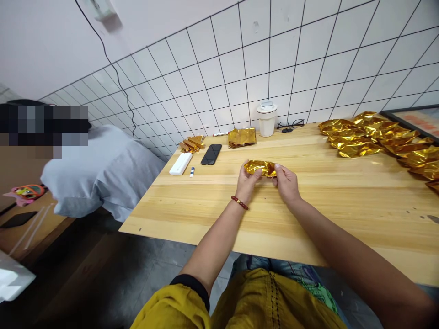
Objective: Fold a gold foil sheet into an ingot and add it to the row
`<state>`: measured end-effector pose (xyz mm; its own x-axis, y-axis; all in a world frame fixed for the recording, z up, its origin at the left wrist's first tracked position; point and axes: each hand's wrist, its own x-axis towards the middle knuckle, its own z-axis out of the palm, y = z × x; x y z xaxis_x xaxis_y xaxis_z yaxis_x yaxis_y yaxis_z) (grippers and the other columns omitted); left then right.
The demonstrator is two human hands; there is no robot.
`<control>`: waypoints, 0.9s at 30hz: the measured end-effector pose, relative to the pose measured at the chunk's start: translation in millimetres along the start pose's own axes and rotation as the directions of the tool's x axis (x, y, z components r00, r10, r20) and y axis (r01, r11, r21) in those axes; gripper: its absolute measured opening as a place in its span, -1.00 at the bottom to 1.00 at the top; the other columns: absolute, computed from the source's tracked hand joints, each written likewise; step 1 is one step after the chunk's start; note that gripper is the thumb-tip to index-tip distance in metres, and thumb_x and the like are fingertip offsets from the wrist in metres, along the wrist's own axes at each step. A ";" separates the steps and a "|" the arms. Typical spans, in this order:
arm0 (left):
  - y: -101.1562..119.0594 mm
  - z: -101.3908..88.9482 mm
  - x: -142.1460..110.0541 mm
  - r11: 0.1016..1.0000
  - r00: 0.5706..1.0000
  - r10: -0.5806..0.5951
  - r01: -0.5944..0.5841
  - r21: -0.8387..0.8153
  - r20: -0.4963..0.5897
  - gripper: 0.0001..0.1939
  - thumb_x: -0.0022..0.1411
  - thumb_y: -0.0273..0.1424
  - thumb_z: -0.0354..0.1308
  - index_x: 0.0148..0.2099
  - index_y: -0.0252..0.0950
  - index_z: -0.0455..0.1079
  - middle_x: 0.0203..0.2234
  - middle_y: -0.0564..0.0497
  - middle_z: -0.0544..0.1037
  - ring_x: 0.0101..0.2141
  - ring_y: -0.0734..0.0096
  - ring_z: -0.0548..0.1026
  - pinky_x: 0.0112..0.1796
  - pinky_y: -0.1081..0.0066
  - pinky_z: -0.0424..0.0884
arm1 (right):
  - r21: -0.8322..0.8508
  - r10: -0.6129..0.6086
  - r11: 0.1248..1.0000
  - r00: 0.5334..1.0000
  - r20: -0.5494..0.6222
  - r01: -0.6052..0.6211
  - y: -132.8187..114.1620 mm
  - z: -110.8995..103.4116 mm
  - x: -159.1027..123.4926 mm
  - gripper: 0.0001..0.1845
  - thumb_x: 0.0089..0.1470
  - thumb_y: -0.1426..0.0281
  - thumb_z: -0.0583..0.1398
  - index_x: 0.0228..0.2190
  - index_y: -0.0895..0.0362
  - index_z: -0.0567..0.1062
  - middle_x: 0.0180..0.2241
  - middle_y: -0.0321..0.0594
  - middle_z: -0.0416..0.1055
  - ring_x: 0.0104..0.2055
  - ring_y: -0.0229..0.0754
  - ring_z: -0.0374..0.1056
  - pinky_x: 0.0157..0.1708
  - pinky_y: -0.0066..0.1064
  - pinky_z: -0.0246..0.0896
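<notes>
A crumpled piece of gold foil paper point(261, 167) is held just above the wooden table point(308, 219), between both of my hands. My left hand point(247, 180) pinches its left end, with a red bead bracelet on that wrist. My right hand point(286, 183) pinches its right end. Both sets of fingers are closed on the foil.
A heap of folded gold foil pieces point(384, 139) lies at the far right. Near the tiled wall sit a flat gold foil stack point(242, 136), small folded pieces point(192, 144), a black phone point(211, 154), a white power bank point(180, 163), a white cup point(266, 119) and glasses point(290, 124). A person in grey point(103, 169) sits left.
</notes>
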<state>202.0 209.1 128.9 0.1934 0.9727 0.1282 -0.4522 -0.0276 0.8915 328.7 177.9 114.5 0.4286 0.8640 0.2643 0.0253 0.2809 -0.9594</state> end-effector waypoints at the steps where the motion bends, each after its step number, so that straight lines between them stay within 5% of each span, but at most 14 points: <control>1: -0.3 2.0 -1.6 0.999 0.996 -0.033 0.032 0.007 0.082 -0.37 -0.15 -0.19 0.51 -0.02 -0.28 0.47 -0.24 -0.04 0.59 -0.28 0.43 0.52 -0.21 0.42 0.46 | 0.006 0.015 1.000 0.999 0.029 -0.015 -0.7 0.2 -0.5 -0.41 0.11 -0.15 0.11 -0.48 0.13 0.49 -0.69 -0.36 0.26 -0.63 -0.28 0.19 -0.58 -0.42 0.13; 3: -1.1 4.6 -3.9 0.995 0.977 -0.094 0.086 0.050 0.191 -0.49 -0.13 -0.19 0.50 -0.16 -0.34 0.50 -0.32 -0.05 0.59 -0.32 0.41 0.52 -0.18 0.37 0.46 | -0.036 0.028 0.999 0.994 0.107 -0.024 -3.1 0.3 -2.5 -0.37 0.11 -0.18 0.08 -0.57 0.11 0.44 -0.70 -0.34 0.27 -0.62 -0.28 0.20 -0.56 -0.41 0.13; 6: -1.6 4.1 -4.2 0.993 0.987 -0.115 0.112 0.040 0.111 -0.52 -0.06 -0.21 0.45 -0.11 -0.33 0.51 -0.31 -0.05 0.60 -0.27 0.36 0.53 -0.11 0.32 0.45 | -0.185 0.006 0.982 0.981 0.193 0.030 -8.2 0.1 -6.7 -0.32 0.16 -0.18 0.01 -0.61 0.10 0.45 -0.72 -0.32 0.24 -0.62 -0.27 0.19 -0.54 -0.40 0.11; 11: 0.3 -2.4 1.5 0.983 0.983 -0.184 0.185 0.013 -0.015 -0.49 0.02 -0.43 0.29 0.08 -0.31 0.43 -0.33 -0.01 0.59 -0.36 0.38 0.51 -0.24 0.33 0.46 | -0.213 -0.086 0.971 0.992 0.097 0.105 -12.1 0.9 -6.6 -0.38 0.13 -0.12 0.09 -0.20 0.15 0.60 -0.48 -0.25 0.41 -0.56 -0.29 0.19 -0.48 -0.38 0.18; 16: -1.0 -8.3 7.5 0.948 0.993 -0.060 0.089 0.307 -0.101 -0.60 -0.04 -0.57 0.19 -0.08 -0.33 0.52 -0.35 0.00 0.58 -0.46 0.51 0.42 -0.36 0.47 0.38 | -0.143 -0.121 0.982 0.992 0.047 0.127 -6.2 2.8 -0.6 -0.24 -0.07 0.03 0.33 0.12 0.10 0.39 -0.15 -0.19 0.38 -0.55 -0.40 0.13 -0.54 -0.43 0.18; 27: 4.1 -18.6 15.4 0.960 0.964 0.114 -0.045 0.277 -0.241 -0.82 -0.01 -0.40 0.31 -0.28 -0.28 0.60 -0.31 -0.04 0.64 -0.20 0.28 0.55 -0.06 0.25 0.43 | 0.066 -0.005 0.998 1.000 0.005 0.005 1.9 2.5 6.1 -0.44 -0.03 -0.02 0.30 -0.12 0.11 0.49 -0.32 -0.25 0.46 -0.48 -0.32 0.21 -0.49 -0.44 0.19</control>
<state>187.0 228.2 126.5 -0.0754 0.9898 0.1206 -0.2018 -0.1336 0.9703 329.1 184.8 114.5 0.4242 0.8644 0.2698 -0.0323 0.3122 -0.9495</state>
